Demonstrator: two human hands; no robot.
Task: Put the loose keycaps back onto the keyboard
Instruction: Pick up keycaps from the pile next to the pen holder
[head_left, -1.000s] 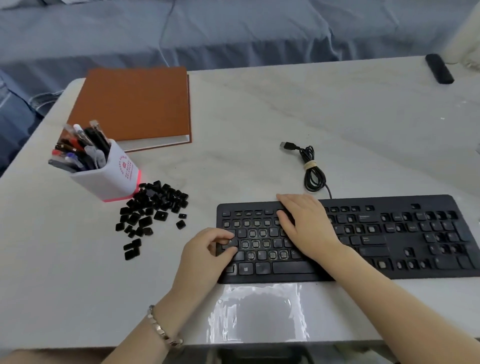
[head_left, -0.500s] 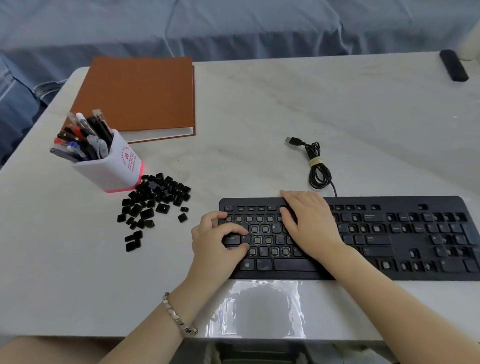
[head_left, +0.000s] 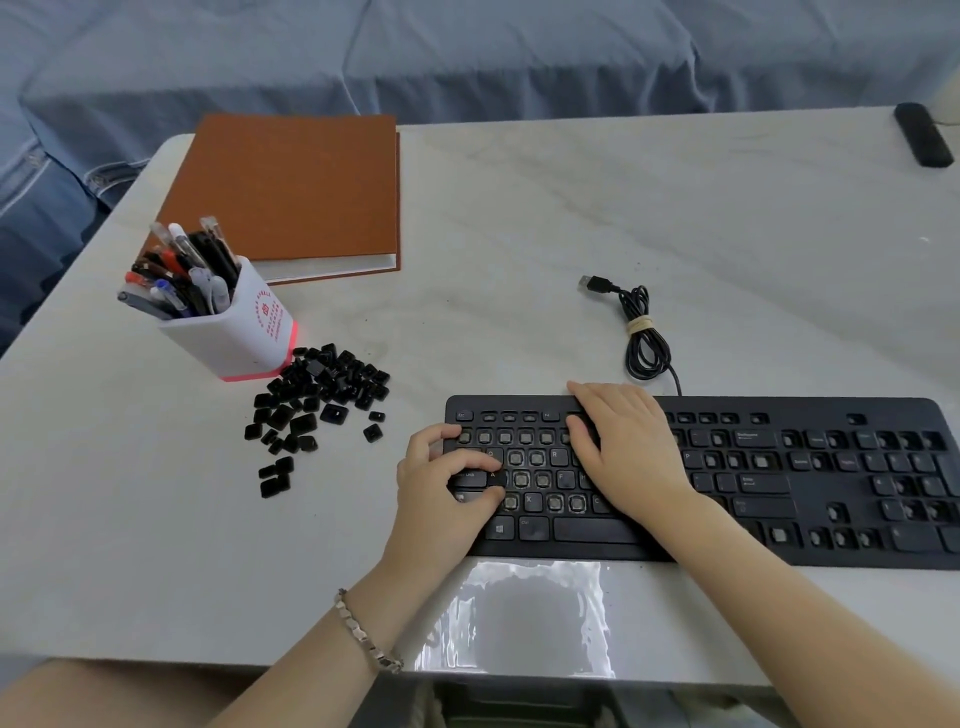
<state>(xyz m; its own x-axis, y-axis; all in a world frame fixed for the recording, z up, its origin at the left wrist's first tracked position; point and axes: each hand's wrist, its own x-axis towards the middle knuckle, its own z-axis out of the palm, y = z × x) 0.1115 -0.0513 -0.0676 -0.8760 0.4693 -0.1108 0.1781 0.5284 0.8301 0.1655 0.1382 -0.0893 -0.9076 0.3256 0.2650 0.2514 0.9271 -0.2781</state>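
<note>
A black keyboard (head_left: 883, 408) lies at the table's front right, with many switches bare where caps are absent. My left hand (head_left: 441, 493) is over its left end, index finger and thumb pinching the "A" keycap (head_left: 493, 476) at its place in the home row. Flat on the middle of the keyboard lies my right hand (head_left: 623, 447), fingers straight, covering several keys. A heap of loose black keycaps (head_left: 322, 389) sits on the table left of the keyboard, beside the pen holder.
A white pen holder (head_left: 244, 327) full of pens stands left of the heap. A brown notebook (head_left: 291, 192) lies behind it. The keyboard's coiled USB cable (head_left: 644, 332) rests behind the keyboard. A small black device (head_left: 924, 135) sits at the far right corner.
My left hand has shifted slightly right along the keyboard's left end, its fingers closing on the A key spot. The right hand has stayed flat in place.
</note>
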